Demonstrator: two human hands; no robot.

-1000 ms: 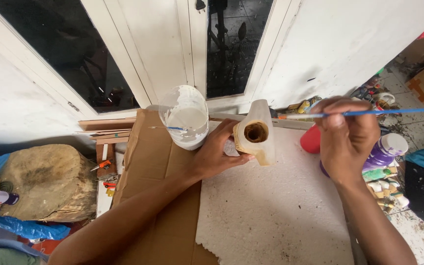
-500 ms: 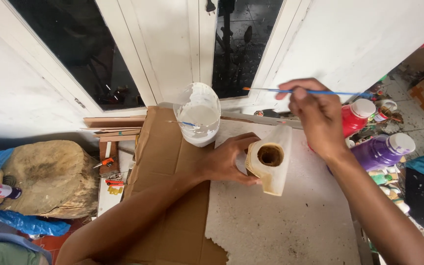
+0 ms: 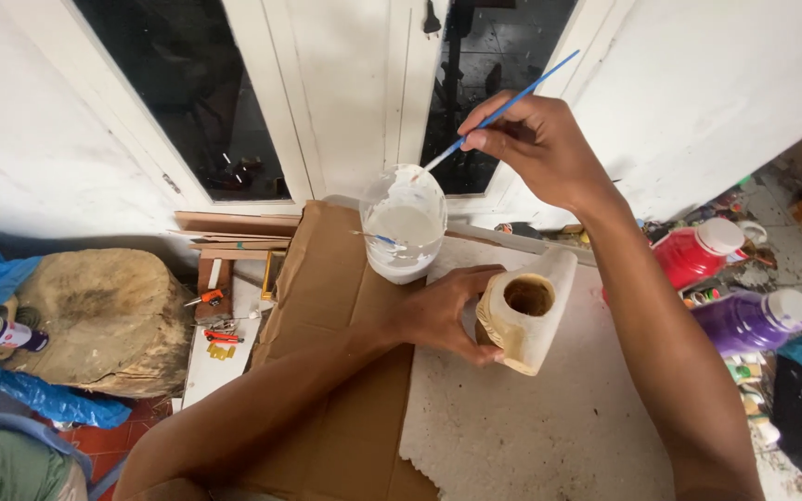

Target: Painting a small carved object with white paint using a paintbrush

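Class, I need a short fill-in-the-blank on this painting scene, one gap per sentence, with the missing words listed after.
1. The right hand holds a thin ____ brush.
2. The brush tip is at the cup of ____ paint.
3. The left hand grips a wooden piece with a round ____ in it.
4. The piece sits over a white sheet lying on ____.

Missing words: blue; white; hole; cardboard

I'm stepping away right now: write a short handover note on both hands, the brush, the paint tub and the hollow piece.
Left hand: grips the hollow piece on the white foam sheet, opening facing up.
Right hand: pinches the thin blue brush, tip at the rim of the clear paint tub.
Tub holds white paint and stands on the cardboard.
Done: the piece's outside looks mostly whitish.
Left: the rim and the inside of the hole are bare brown.
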